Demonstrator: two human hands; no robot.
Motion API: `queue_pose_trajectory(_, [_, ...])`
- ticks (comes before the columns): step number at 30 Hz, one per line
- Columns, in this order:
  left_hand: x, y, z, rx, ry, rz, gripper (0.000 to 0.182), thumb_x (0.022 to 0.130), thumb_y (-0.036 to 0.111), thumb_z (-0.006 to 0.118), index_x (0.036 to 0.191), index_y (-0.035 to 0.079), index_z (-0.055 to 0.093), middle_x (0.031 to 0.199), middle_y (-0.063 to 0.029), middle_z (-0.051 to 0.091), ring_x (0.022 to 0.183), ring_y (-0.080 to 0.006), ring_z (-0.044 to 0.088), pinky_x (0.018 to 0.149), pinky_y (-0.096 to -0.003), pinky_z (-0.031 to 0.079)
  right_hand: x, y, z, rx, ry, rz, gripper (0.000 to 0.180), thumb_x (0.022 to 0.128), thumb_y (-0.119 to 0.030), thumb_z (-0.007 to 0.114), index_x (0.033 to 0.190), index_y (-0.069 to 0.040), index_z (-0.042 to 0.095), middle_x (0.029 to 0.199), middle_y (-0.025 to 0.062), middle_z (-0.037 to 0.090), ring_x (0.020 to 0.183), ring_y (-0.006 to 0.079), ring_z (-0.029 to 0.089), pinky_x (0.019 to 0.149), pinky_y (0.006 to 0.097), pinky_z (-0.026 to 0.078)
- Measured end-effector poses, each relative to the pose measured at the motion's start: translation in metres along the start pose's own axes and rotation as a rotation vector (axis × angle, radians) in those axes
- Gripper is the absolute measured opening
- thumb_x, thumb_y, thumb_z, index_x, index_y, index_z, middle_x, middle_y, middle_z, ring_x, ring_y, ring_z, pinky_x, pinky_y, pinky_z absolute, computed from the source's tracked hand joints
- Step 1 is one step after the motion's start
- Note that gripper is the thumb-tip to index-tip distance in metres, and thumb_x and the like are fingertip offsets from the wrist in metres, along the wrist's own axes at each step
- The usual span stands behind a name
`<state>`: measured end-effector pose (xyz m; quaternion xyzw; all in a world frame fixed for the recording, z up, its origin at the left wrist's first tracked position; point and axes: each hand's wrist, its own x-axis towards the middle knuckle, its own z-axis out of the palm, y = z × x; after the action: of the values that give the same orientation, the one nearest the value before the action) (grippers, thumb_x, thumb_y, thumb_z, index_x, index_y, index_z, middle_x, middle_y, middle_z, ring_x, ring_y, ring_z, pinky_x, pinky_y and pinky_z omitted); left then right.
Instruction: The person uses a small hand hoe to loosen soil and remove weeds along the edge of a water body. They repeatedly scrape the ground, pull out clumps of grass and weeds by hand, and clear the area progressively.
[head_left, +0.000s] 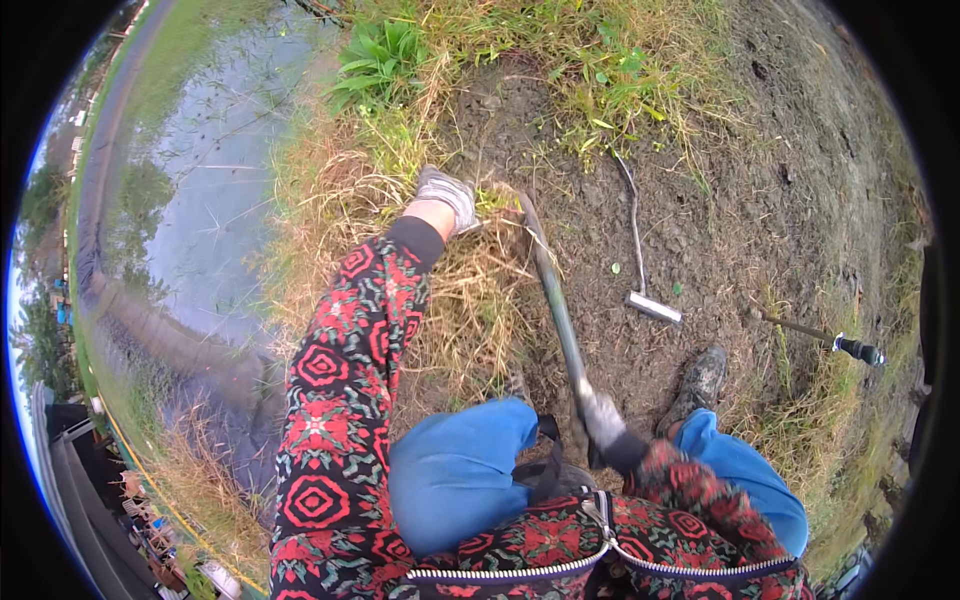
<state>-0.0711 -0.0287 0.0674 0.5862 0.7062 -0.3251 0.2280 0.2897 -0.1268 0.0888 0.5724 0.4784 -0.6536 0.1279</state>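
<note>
My left hand (450, 196), in a grey and white work glove, is closed on a clump of grass (487, 214) at the edge of the bare soil. My right hand (602, 421), gloved too and slightly blurred, grips the lower end of a long-handled tool (555, 289). Its worn grey-green shaft slants up and away from me. The far end reaches the grass just right of my left hand, and I cannot tell the shape of its head. Dry straw-coloured grass (480, 307) lies heaped under my left forearm.
Water (210, 195) borders the grassy bank on the left, beside dark sheeting (217, 405). On the muddy soil (720, 232) at right lie a thin bent rod (636, 217) with a pale crosspiece and a dark-handled tool (859, 349). My boot (697, 386) stands near them. A leafy plant (379, 64) grows ahead.
</note>
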Motion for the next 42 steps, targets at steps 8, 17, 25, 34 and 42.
queue_pose_trajectory(8, [0.031, -0.003, 0.012, 0.048, -0.007, 0.157, 0.070, 0.069, 0.060, 0.063, 0.117, 0.009, 0.061, 0.125, -0.0110, 0.055, 0.119, -0.0273, 0.049, 0.103, -0.0420, 0.032, 0.026, 0.030, -0.017, 0.602, -0.320, 0.335, 0.034, 0.089, -0.041, 0.056, 0.078, -0.010, 0.050, 0.051, 0.0003, 0.043, 0.036, 0.0134, 0.039, 0.034, 0.0298, 0.035])
queue_pose_trajectory(17, [-0.021, -0.038, 0.040, -0.002, 0.038, 0.066, 0.061, 0.072, 0.050, 0.066, 0.115, 0.006, 0.060, 0.123, -0.0128, 0.056, 0.118, -0.0256, 0.049, 0.102, -0.0413, 0.034, 0.084, -0.063, -0.034, 0.549, -0.003, -0.278, 0.042, 0.090, -0.048, 0.050, 0.080, -0.008, 0.048, 0.051, -0.0011, 0.046, 0.033, 0.0099, 0.040, 0.029, 0.0239, 0.034])
queue_pose_trajectory(25, [-0.033, -0.057, 0.078, -0.013, 0.149, 0.037, 0.063, 0.073, 0.058, 0.058, 0.120, 0.016, 0.057, 0.135, -0.0082, 0.045, 0.130, -0.0239, 0.034, 0.110, -0.0447, 0.020, 0.068, -0.087, 0.015, 0.200, -0.235, 0.027, 0.054, 0.086, -0.057, 0.049, 0.077, -0.005, 0.049, 0.048, 0.0031, 0.046, 0.032, 0.0142, 0.043, 0.029, 0.0294, 0.037])
queue_pose_trajectory(34, [-0.037, -0.052, 0.076, 0.052, 0.107, 0.032, 0.053, 0.070, 0.040, 0.065, 0.118, 0.019, 0.057, 0.130, -0.0031, 0.049, 0.126, -0.0236, 0.039, 0.109, -0.0439, 0.024, 0.133, -0.111, -0.009, 0.879, -0.103, -0.415, 0.040, 0.094, -0.043, 0.044, 0.079, -0.007, 0.047, 0.052, 0.0021, 0.047, 0.038, 0.0124, 0.047, 0.032, 0.0293, 0.039])
queue_pose_trajectory(42, [-0.044, -0.050, 0.076, -0.007, 0.146, 0.025, 0.058, 0.063, 0.033, 0.074, 0.118, 0.021, 0.058, 0.128, -0.0022, 0.050, 0.121, -0.0248, 0.044, 0.106, -0.0439, 0.028, 0.076, -0.028, -0.024, 0.111, 0.054, -0.306, 0.049, 0.089, -0.053, 0.047, 0.077, -0.006, 0.052, 0.053, 0.0024, 0.049, 0.037, 0.0135, 0.044, 0.035, 0.0293, 0.037])
